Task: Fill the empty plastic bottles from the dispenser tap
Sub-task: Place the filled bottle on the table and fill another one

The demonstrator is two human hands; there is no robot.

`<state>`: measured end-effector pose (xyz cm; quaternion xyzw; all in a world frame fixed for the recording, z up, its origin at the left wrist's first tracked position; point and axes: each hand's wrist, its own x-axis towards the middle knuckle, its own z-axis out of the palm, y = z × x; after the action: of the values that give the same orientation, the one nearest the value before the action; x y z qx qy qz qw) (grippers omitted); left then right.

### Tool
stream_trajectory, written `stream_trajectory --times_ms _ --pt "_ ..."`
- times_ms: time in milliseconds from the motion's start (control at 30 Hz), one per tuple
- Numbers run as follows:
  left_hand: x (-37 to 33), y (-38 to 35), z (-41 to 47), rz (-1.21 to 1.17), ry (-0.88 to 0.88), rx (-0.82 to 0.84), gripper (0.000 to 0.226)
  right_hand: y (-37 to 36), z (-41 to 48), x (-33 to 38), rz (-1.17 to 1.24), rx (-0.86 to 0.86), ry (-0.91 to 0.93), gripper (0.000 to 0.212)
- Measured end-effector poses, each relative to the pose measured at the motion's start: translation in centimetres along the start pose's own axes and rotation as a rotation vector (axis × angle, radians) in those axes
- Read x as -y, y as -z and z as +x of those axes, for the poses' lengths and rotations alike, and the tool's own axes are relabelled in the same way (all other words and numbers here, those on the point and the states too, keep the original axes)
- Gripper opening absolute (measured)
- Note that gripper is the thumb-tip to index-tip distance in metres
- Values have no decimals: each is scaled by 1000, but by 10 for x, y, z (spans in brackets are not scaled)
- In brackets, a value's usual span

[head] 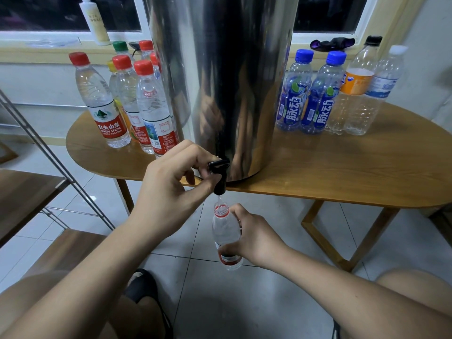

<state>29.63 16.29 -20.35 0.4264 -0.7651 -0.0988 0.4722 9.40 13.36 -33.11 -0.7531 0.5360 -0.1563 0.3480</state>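
Left grip (171,189): pinched the tap (219,176) lever.
Right grip (255,237): curled round the bottle (225,231).
Alignment: bottle near-upright, mouth directly below tap, just apart; right grip nearer.

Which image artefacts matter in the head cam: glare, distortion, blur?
Head view: wide-angle bend tilts the window frame; the steel dispenser shows bright streaks and mirrors the left hand; the bottle under the tap is sharp; windows dark, light is indoor.

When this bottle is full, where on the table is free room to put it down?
Widest bare patch: the table front right, between the dispenser and the rounded end, before the blue-capped bottles. A narrow strip lies before the red-capped bottles. Both bottle groups are crowded.
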Motion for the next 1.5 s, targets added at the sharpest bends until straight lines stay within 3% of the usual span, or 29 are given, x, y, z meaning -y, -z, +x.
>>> stream_trajectory --times_ms 533,800,1267,1500 --pt "7 0 -2 20 -11 -16 31 -1 -1 -6 30 -40 46 72" --pt "20 17 3 8 90 43 29 -2 -1 -9 57 -63 75 70" --pt "99 28 -4 386 349 141 28 -1 -10 -6 122 -69 72 66" --pt "111 13 -7 447 336 142 29 4 -17 -2 125 -61 81 65"
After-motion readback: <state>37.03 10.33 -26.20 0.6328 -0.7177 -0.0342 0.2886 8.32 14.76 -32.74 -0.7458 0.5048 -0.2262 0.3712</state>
